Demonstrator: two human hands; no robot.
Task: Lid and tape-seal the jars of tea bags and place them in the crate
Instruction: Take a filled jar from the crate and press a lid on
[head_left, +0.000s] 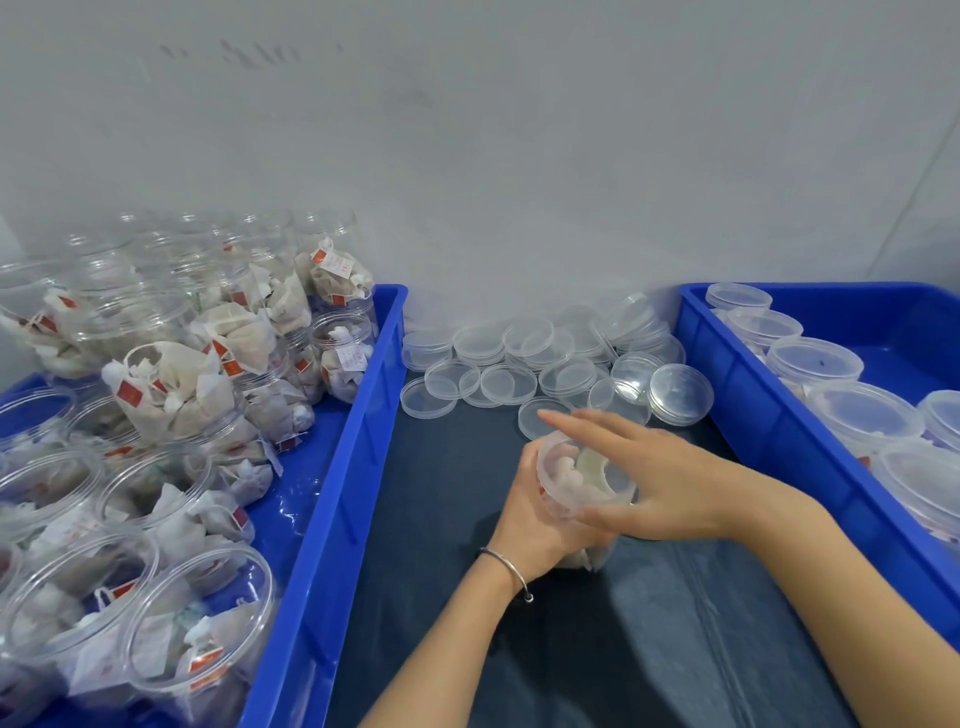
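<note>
A clear plastic jar of tea bags stands on the dark table between two blue crates, with a clear lid on its mouth. My left hand grips the jar's side from the left. My right hand lies across the lid's right side, index finger stretched out over the top and thumb against the rim. Loose clear lids lie scattered on the table behind the jar. The crate at the right holds several lidded jars.
The left blue crate is packed with open jars of tea bags, some stacked high. A grey wall runs close behind the table. Dark table surface shows between the crates in front of the jar. A metal bangle circles my left wrist.
</note>
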